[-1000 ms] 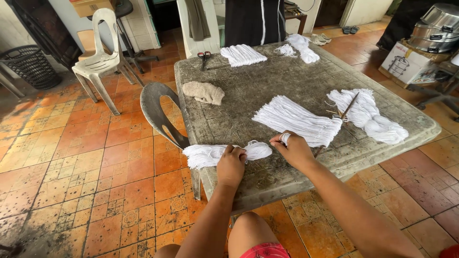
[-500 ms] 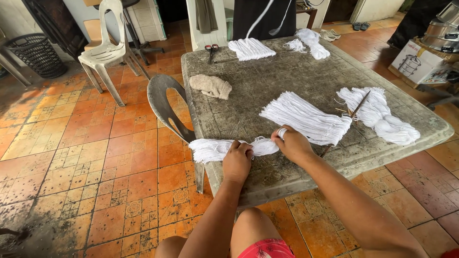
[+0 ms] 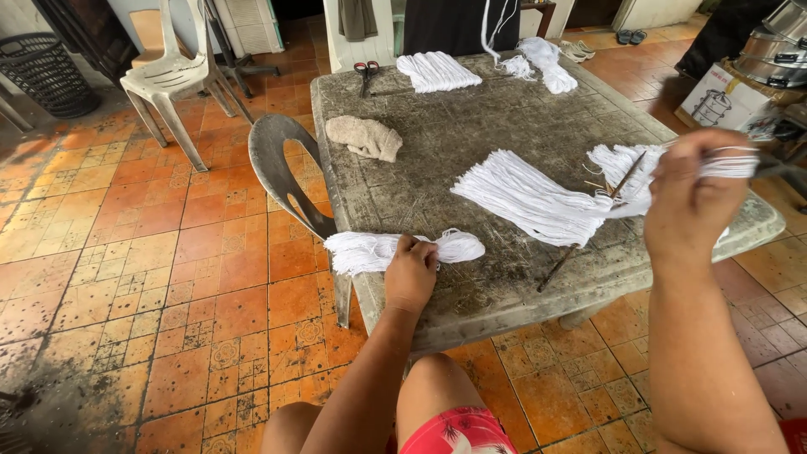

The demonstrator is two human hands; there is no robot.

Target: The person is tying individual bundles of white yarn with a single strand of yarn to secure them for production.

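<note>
My left hand (image 3: 412, 273) presses down on the middle of a small bundle of white strings (image 3: 370, 250) at the near left corner of the weathered grey table (image 3: 471, 143). My right hand (image 3: 693, 197) is raised above the table's right side, pinching a taut white string (image 3: 731, 164) that runs off to the right. A large fan of white strings (image 3: 525, 197) lies in the table's middle, with a thin stick (image 3: 588, 227) across it and another white bundle (image 3: 626, 172) beside it.
A beige cloth (image 3: 366, 137), scissors (image 3: 367, 71) and more white bundles (image 3: 437, 70) lie at the table's far side. A grey chair back (image 3: 282, 172) stands at the left edge, a white plastic chair (image 3: 172, 80) beyond it. A box and metal pots (image 3: 761, 63) sit at right.
My right hand has lifted off the small bundle and swung up to the right, pulling a string taut. My left hand stays on the bundle. The view has come closer.
</note>
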